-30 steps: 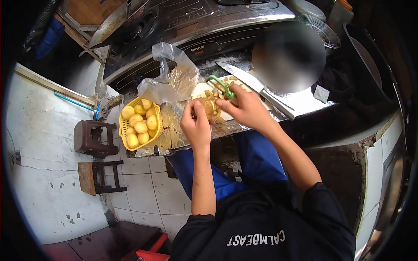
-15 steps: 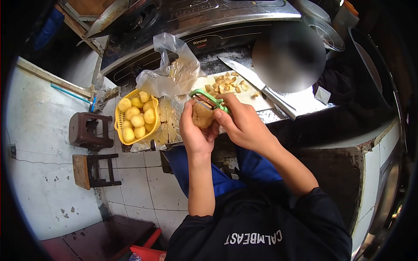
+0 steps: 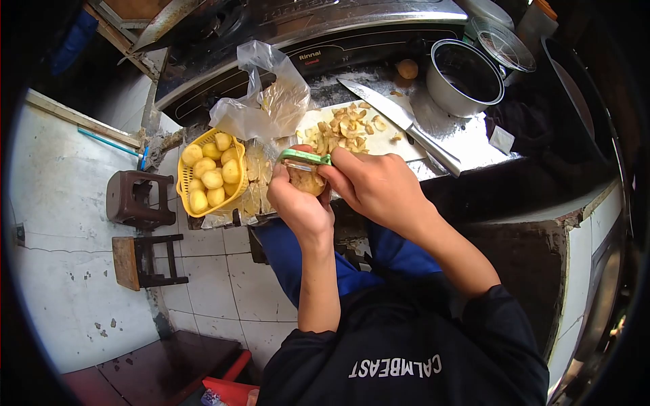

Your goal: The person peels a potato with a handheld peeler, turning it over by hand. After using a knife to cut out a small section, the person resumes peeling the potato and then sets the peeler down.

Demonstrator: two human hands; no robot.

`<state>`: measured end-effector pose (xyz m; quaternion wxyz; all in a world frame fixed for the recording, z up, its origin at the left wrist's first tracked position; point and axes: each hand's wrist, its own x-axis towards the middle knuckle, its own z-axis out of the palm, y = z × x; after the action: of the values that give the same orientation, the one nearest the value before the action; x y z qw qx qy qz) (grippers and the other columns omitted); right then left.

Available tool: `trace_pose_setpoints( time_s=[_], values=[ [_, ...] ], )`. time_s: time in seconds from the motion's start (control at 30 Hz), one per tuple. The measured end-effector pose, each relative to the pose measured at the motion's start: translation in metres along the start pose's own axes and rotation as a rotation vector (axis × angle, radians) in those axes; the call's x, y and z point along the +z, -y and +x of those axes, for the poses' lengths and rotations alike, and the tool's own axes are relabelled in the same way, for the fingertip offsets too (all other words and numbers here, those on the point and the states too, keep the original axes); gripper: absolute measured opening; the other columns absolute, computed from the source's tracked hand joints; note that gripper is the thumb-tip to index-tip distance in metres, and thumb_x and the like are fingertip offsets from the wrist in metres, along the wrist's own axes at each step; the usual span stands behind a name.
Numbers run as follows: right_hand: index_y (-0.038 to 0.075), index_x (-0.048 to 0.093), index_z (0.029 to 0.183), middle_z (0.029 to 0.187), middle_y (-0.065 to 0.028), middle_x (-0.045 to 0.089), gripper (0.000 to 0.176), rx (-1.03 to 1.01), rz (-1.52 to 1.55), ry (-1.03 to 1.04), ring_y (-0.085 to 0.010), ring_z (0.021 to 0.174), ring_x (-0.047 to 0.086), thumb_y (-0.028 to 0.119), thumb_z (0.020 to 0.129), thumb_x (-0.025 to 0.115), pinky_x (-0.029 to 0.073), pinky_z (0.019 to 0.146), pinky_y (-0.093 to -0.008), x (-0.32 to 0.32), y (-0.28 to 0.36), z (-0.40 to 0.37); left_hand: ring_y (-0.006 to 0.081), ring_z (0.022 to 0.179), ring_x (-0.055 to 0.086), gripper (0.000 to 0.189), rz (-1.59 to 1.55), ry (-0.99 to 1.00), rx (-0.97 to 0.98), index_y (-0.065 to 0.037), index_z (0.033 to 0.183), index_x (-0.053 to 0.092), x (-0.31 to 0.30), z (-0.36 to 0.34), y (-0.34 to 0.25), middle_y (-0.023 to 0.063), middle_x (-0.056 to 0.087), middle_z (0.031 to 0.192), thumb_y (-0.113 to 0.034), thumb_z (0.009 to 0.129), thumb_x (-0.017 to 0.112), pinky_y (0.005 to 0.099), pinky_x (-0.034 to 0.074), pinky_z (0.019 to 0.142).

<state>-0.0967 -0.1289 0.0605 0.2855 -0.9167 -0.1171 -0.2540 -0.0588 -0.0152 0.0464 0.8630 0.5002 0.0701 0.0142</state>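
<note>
My left hand point(image 3: 301, 206) is closed around a partly visible brown potato point(image 3: 309, 181). A green peeler point(image 3: 306, 157) lies across the top of the potato, its metal blade at the skin. My right hand point(image 3: 382, 186) grips the peeler's handle from the right. Beyond my hands, potato peelings point(image 3: 345, 126) are heaped on a white cutting board point(image 3: 389, 143). To the left, a yellow plastic basket point(image 3: 186, 177) holds several peeled potatoes point(image 3: 212, 178).
A large knife point(image 3: 406, 125) lies across the board's right side. Behind it are a round brown object point(image 3: 407, 68) and a metal pot point(image 3: 455, 100). A clear plastic bag point(image 3: 261, 111) stands behind the basket, before the stove point(image 3: 372, 51). Two stools point(image 3: 139, 199) are on the floor at left.
My hands have shifted slightly left with the potato and peeler, and the peeler now lies more level. A blurred round patch at right is gone, leaving the pot in view.
</note>
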Motion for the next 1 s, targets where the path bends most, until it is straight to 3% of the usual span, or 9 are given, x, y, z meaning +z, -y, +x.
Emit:
trace_pose_setpoints(
  time_s=[0.2,0.4,0.57,0.63,0.67,0.77,0.83,0.9,1.0],
  values=[
    [0.009,0.052,0.081,0.057,-0.0089,0.059,0.027,-0.02,0.026,0.047,-0.0312,0.049,0.059,0.032,0.095,0.054,0.045,0.043,-0.0412,0.002,-0.001,0.005,0.0115,0.04,0.039,0.04,-0.084,-0.017,-0.001,-0.003,0.094,0.059,-0.006,0.009,-0.007,0.0038,0.054,0.063,-0.032,0.091,0.032,0.022,0.028,0.036],
    [0.008,0.052,0.081,0.057,-0.0106,0.059,0.026,0.02,0.037,0.022,-0.0332,0.049,0.059,0.03,0.094,0.054,0.046,0.045,-0.0423,0.004,-0.012,0.013,0.0127,0.045,0.045,0.043,-0.005,0.049,0.062,0.002,0.101,0.057,-0.003,0.0,0.005,0.0088,0.058,0.072,-0.032,0.094,0.031,0.0242,0.034,0.036],
    [0.006,0.052,0.08,0.054,-0.0153,0.056,0.025,0.116,0.134,0.057,-0.0365,0.05,0.057,0.026,0.094,0.055,0.045,0.047,-0.0453,0.012,-0.026,0.016,0.0133,0.046,0.046,0.043,-0.112,0.088,0.003,0.003,0.098,0.058,-0.006,0.024,0.001,0.0106,0.059,0.072,-0.03,0.094,0.031,0.0241,0.033,0.037],
    [0.005,0.053,0.079,0.054,-0.0163,0.055,0.026,0.251,0.2,-0.015,-0.0377,0.051,0.057,0.026,0.094,0.056,0.045,0.048,-0.0461,0.026,-0.044,0.022,0.0137,0.044,0.044,0.044,-0.013,0.097,-0.047,0.003,0.095,0.059,-0.008,0.04,0.012,0.0128,0.059,0.068,-0.029,0.094,0.029,0.0239,0.032,0.038],
    [0.004,0.053,0.078,0.053,-0.0176,0.055,0.028,0.31,0.143,0.003,-0.0393,0.051,0.057,0.026,0.094,0.056,0.044,0.048,-0.0475,0.03,-0.049,0.027,0.0134,0.037,0.038,0.046,0.069,0.123,-0.048,0.003,0.101,0.058,-0.011,0.049,0.021,0.0141,0.06,0.067,-0.031,0.093,0.028,0.0227,0.025,0.034],
    [0.003,0.054,0.077,0.052,-0.0183,0.055,0.029,0.365,0.021,0.012,-0.0403,0.052,0.057,0.027,0.094,0.056,0.044,0.048,-0.0481,0.041,-0.07,0.031,0.0133,0.037,0.038,0.046,0.148,0.048,-0.062,0.004,0.101,0.057,-0.016,0.065,0.034,0.014,0.059,0.065,-0.03,0.093,0.028,0.0226,0.024,0.034],
    [0.004,0.054,0.081,0.053,-0.0186,0.055,0.028,0.349,0.041,0.02,-0.0407,0.052,0.057,0.028,0.095,0.055,0.044,0.048,-0.048,0.041,-0.07,0.028,0.0137,0.037,0.038,0.045,0.118,0.053,-0.062,0.003,0.102,0.058,-0.019,0.072,0.037,0.015,0.061,0.067,-0.029,0.093,0.028,0.023,0.025,0.033],
    [0.005,0.054,0.084,0.052,-0.0175,0.055,0.027,0.282,0.237,0.044,-0.0397,0.053,0.058,0.03,0.095,0.054,0.046,0.048,-0.047,0.041,-0.053,0.017,0.0134,0.04,0.044,0.043,-0.095,0.039,-0.186,0.0,0.1,0.06,-0.022,0.075,0.038,0.0126,0.062,0.067,-0.031,0.095,0.031,0.0223,0.027,0.035],
    [0.008,0.052,0.082,0.057,-0.0108,0.059,0.031,0.105,-0.075,0.167,-0.0315,0.048,0.059,0.035,0.095,0.053,0.046,0.044,-0.0419,0.046,-0.031,0.003,0.0127,0.042,0.046,0.04,-0.189,-0.033,-0.264,-0.003,0.101,0.06,-0.012,0.07,0.035,0.0099,0.062,0.069,-0.032,0.094,0.033,0.0221,0.028,0.035]
  ],
)
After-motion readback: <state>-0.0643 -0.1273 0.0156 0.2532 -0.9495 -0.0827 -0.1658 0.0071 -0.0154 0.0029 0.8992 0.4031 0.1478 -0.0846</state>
